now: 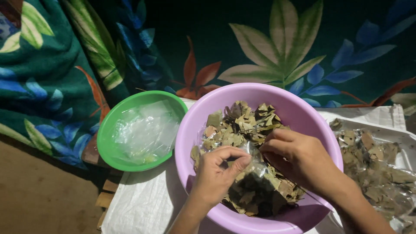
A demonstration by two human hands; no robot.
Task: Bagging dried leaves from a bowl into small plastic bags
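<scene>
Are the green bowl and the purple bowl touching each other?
Touching. In the head view the green bowl's right rim meets the purple bowl's left wall with no gap showing between them, though the exact contact point lies in shadow.

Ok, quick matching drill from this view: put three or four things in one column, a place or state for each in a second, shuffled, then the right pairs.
Things:
1. purple basin
2. green bowl
3. white tray
4. small clear bag

Places or states:
A. at the right edge, with filled packets of leaves
B. pinched between left hand and right hand
C. holds empty clear plastic bags
D. holds loose dried leaves

Pairs: 1-D, 2-C, 3-A, 4-B
</scene>
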